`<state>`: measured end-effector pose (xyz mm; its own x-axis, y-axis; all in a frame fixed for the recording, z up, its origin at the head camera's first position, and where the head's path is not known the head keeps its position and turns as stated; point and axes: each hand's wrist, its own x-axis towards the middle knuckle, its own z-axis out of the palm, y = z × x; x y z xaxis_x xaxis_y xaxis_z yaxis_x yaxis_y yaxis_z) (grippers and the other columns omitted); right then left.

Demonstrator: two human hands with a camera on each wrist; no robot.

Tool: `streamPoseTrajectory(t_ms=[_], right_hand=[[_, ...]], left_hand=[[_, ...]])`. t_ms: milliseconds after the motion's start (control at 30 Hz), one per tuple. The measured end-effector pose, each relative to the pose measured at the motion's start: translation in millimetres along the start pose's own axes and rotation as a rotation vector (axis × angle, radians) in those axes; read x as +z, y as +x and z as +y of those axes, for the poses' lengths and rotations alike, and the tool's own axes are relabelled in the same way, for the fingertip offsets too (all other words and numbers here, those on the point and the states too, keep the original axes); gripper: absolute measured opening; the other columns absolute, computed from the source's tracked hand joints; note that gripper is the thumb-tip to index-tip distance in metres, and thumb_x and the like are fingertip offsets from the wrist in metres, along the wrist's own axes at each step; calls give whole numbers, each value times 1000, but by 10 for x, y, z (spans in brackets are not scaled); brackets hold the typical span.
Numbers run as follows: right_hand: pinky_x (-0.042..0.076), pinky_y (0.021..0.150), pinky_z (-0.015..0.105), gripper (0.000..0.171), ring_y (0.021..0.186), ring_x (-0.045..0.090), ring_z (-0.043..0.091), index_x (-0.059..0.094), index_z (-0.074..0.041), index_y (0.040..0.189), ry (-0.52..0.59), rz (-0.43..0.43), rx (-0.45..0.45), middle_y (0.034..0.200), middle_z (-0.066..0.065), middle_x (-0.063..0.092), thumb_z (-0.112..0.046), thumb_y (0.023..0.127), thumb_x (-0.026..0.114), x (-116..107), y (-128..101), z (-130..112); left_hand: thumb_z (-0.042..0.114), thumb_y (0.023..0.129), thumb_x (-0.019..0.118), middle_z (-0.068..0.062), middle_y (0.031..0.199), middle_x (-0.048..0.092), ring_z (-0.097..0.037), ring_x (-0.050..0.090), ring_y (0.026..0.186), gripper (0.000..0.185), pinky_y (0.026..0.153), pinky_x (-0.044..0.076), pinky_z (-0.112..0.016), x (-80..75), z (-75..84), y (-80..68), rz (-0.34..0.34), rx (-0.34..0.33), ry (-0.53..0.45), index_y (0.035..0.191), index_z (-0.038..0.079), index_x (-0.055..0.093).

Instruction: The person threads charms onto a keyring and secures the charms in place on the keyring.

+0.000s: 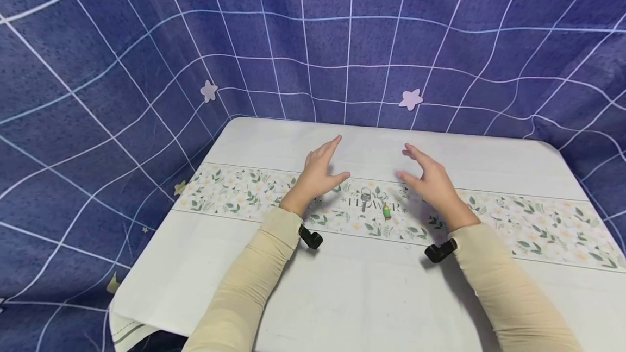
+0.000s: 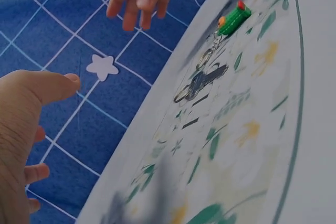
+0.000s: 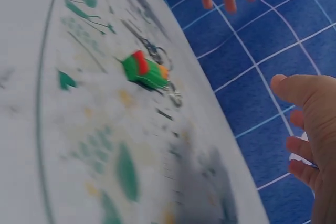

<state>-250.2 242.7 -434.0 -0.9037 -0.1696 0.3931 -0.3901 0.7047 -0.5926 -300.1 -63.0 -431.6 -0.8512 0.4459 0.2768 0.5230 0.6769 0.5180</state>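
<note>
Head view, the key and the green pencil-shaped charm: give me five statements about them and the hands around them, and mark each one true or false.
1. The key lies on the floral band across the white tablecloth. True.
2. The left hand pinches the key. False: it holds nothing and is apart from the key.
3. In the head view, the green pencil-shaped charm lies to the right of the key. True.
4. The charm's two ends are both blue. False: one is red, the other orange.
5. The right hand holds nothing. True.
</note>
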Motion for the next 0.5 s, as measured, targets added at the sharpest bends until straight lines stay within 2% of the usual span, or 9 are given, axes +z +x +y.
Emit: streamPoseTrajectory(t_ms=[33,133,300,500], right_hand=[[42,105,56,73,98,64,39,38,-7,155,18,-4,-10,143,15,57,-19,93,75,35,-6,9],[43,106,56,71,128,54,39,41,-4,152,54,-10,-35,139,16,60,-15,92,76,125,-23,26],[44,104,56,70,130,53,39,43,-3,151,77,-29,-29,135,15,63,-10,90,77,239,-61,35],[47,104,54,69,124,59,37,43,-6,152,95,-114,23,132,14,65,-12,92,76,363,-120,32]], left_hand=[[39,91,74,-7,161,34,-26,30,149,94,122,12,-57,30,-5,1,2,13,-15,163,25,15],[33,91,76,-6,157,40,-26,35,145,92,121,19,-52,122,-3,4,-10,41,-36,162,21,18],[28,91,76,-5,151,47,-28,41,140,89,120,24,-49,264,33,11,-51,59,-43,161,18,21],[25,92,75,-3,145,53,-27,46,136,86,121,22,-46,388,69,3,-120,54,-76,160,18,25]])
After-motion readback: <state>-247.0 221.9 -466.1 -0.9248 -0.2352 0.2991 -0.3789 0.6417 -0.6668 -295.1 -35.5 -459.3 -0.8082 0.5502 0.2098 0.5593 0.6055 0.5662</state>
